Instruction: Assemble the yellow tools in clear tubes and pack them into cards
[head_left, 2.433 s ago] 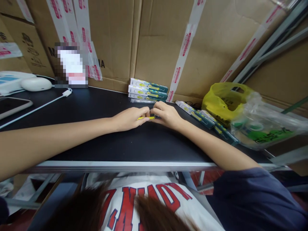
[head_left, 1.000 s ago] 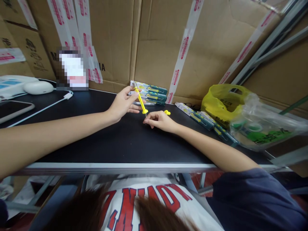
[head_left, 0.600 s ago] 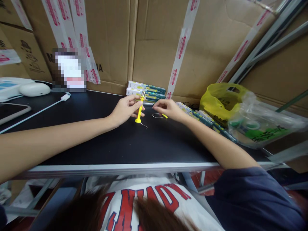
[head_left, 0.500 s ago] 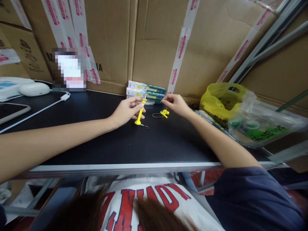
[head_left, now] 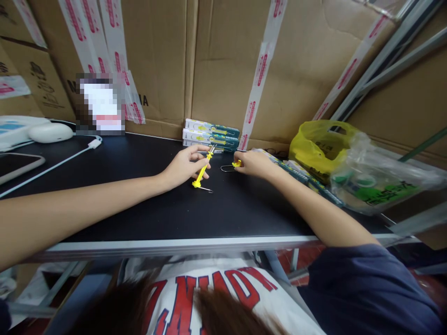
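My left hand (head_left: 185, 164) is closed on a slim yellow plastic tool (head_left: 201, 174) with a metal tip at its upper end. A thin wire hook (head_left: 206, 189) sticks out sideways from the tool's lower end. The tool is tilted, its top leaning right, just above the dark table. To the right, my right hand (head_left: 253, 164) has its fingers closed over a small yellow plastic piece (head_left: 237, 164), partly hidden by them. A U-shaped metal wire loop (head_left: 227, 168) extends left from that piece along the tabletop.
Slim printed boxes (head_left: 209, 135) are stacked against the cardboard behind my hands. More such boxes lie beside my right forearm, near a yellow plastic bag (head_left: 314, 149) and a clear bag (head_left: 377, 181). At left are a phone (head_left: 21, 163), a white case (head_left: 50, 132) and a cable (head_left: 52, 168).
My right hand has come down from above the table onto the small yellow piece and closed on it. The tool in my left hand has tilted further and shifted slightly down.
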Available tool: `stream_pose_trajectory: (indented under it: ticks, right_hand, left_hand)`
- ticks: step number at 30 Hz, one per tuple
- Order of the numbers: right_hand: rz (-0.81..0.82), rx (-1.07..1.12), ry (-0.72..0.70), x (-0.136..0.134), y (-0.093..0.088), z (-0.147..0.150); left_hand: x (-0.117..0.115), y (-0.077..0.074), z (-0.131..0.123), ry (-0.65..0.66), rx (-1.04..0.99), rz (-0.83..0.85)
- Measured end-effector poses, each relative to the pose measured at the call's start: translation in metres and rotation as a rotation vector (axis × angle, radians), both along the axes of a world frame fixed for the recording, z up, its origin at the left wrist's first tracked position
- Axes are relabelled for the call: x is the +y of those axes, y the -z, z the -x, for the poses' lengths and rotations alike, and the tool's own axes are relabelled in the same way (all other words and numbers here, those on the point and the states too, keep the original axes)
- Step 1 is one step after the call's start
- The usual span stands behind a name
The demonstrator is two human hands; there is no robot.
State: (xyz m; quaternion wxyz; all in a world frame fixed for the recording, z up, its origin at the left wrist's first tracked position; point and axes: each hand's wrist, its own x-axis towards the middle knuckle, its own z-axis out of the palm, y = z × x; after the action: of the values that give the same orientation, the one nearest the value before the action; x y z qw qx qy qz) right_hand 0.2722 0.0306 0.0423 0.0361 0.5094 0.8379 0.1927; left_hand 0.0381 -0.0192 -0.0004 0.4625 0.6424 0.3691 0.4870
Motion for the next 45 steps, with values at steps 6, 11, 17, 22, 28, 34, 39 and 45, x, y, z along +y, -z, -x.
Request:
stream_pose_trajectory:
  ticks: [6,11,17,22,28,34,39,45]
  right_hand:
    - [0.066,-0.019,0.002,0.002,0.004,0.0]
    - [0.081,-0.024,0.024,0.001,0.002,-0.001]
    - [0.134,0.194,-0.031,-0.004,-0.008,0.003]
    - [0.468,0.479,-0.129,-0.009,-0.006,0.009]
    - [0.435,0.226,-0.404,-0.031,0.003,0.025]
    - [0.209,0.048,-0.287,-0.043,0.014,0.038]
    - [0.194,0.401,-0.245,-0.027,0.025,0.035]
    - [0.22,0.867,-0.403,-0.025,0.028,0.036]
  left_hand:
    - [0.003,0.004,-0.001,0.006,-0.019,-0.03]
    - [0.004,0.005,0.0,0.014,0.01,-0.046]
    - [0.0,0.004,-0.001,0.029,0.002,0.006]
    - [0.0,0.006,-0.001,0.054,0.005,0.049]
    - [0.005,0.01,0.001,0.08,0.041,-0.012]
    - [0.006,0.012,0.002,0.085,0.065,-0.109]
    - [0.005,0.009,0.002,0.036,0.093,-0.131]
    - [0.002,0.006,0.001,-0.01,0.109,-0.119]
